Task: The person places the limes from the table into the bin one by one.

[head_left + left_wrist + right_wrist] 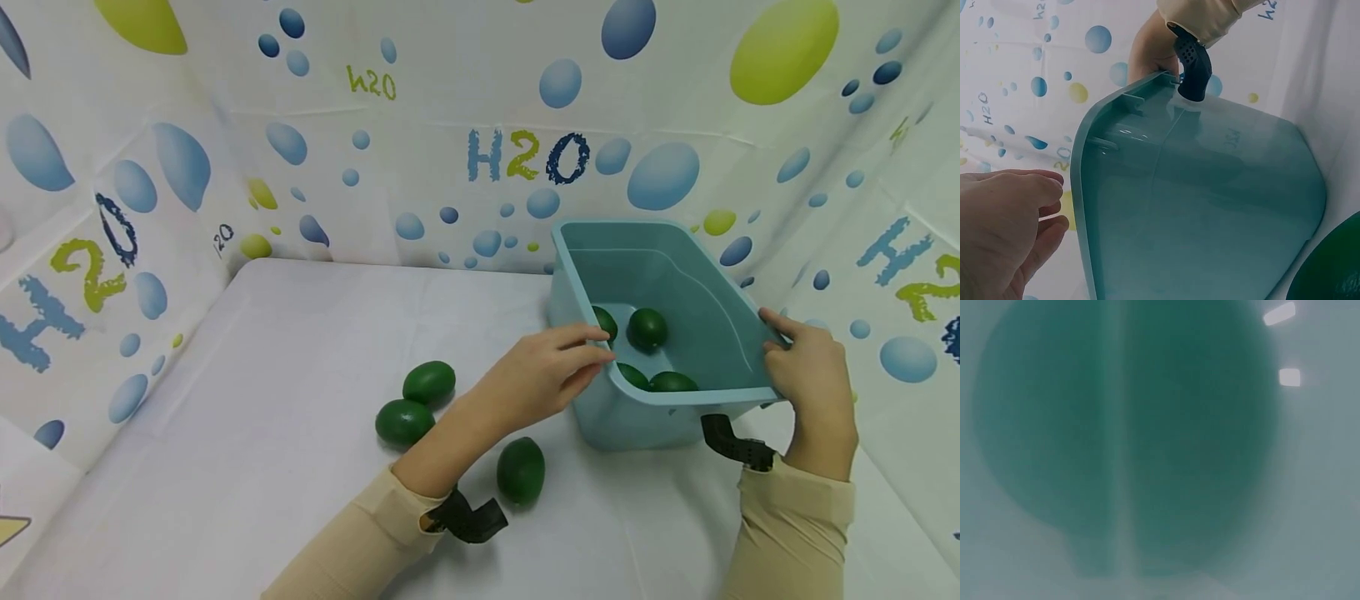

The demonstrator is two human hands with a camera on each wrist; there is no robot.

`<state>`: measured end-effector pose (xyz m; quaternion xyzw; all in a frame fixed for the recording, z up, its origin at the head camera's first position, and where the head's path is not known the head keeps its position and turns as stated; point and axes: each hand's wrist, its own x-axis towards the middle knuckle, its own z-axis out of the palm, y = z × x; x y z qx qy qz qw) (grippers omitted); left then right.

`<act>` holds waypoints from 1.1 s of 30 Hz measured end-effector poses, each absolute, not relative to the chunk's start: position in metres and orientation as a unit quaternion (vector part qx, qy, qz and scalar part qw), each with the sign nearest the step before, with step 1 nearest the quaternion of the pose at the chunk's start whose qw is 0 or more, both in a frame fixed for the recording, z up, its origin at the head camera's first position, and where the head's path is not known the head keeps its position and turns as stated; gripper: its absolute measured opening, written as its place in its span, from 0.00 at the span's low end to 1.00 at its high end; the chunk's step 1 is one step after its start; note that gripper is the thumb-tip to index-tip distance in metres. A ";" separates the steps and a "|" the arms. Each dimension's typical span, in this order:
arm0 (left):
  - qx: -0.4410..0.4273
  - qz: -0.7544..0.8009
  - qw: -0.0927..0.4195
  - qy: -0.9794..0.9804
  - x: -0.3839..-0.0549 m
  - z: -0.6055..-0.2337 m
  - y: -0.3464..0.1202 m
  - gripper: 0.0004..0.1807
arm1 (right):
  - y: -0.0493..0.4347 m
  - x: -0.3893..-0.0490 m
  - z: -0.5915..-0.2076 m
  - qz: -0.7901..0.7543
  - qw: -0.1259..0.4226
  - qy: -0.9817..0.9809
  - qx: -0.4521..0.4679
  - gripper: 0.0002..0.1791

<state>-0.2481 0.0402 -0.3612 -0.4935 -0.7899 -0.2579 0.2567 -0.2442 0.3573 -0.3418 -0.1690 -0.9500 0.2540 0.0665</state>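
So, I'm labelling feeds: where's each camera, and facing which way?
Head: on the head, facing forward-down at teal bin, green fruits; shows left hand, right hand.
Left wrist: on that wrist, facing the bin's outside; shows both hands.
Right wrist: on that wrist, facing a blurred teal surface; no body shows.
Head and left wrist share bin, hands.

I'm looking down at a white counter (247, 475), its pale surface spreading out in front of me and showing a few faint creases! Over on the right, a teal bin (637, 425) is standing on it; whether the whole base is touching, I'm not managing to tell. Further left, two dark green oval fruits (429, 382) are lying together, one against the other! A third green fruit (521, 471) is lying apart, nearer me, between that pair and the bin.
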 end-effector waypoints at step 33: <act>-0.425 -0.154 0.005 -0.892 -0.241 -0.350 0.022 0.11 | 0.358 -0.244 -0.342 0.253 0.062 -0.950 -0.171 0.30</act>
